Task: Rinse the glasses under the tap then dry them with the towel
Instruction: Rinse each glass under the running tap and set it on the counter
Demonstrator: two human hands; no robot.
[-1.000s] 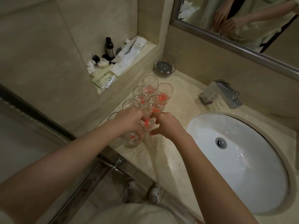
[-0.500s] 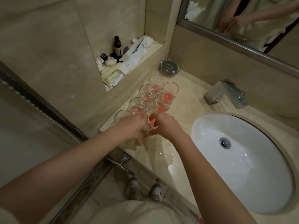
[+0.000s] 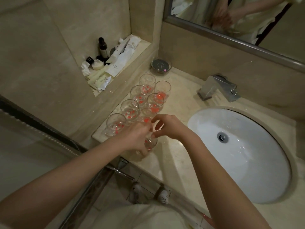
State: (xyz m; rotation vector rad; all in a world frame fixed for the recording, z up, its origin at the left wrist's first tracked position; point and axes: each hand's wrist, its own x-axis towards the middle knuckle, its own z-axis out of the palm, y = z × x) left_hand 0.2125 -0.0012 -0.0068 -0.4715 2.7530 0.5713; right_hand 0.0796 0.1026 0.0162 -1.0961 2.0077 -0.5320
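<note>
Several clear glasses with red dots (image 3: pixel 138 96) stand in two rows on the marble counter (image 3: pixel 178 103), left of the white sink (image 3: pixel 247 162). My left hand (image 3: pixel 137 138) grips the nearest glass (image 3: pixel 151 143) from above, close to the counter's front edge. My right hand (image 3: pixel 170 128) hovers just right of that glass. Its fingers are spread and loosely curved, with the thumb tip near the rim, and it holds nothing. The chrome tap (image 3: pixel 217 90) stands behind the sink and no water runs from it. No towel is in view.
A wall niche (image 3: pixel 115 66) holds small bottles, tubes and sachets. A small glass dish (image 3: pixel 161 65) sits in the back corner of the counter. A mirror (image 3: pixel 231 22) hangs above. A glass shower door with a metal handle (image 3: pixel 122 171) stands at the left.
My right hand has let go of the nearest glass and its fingers have spread. My left hand keeps its grip on that glass, now slightly nearer the front edge.
</note>
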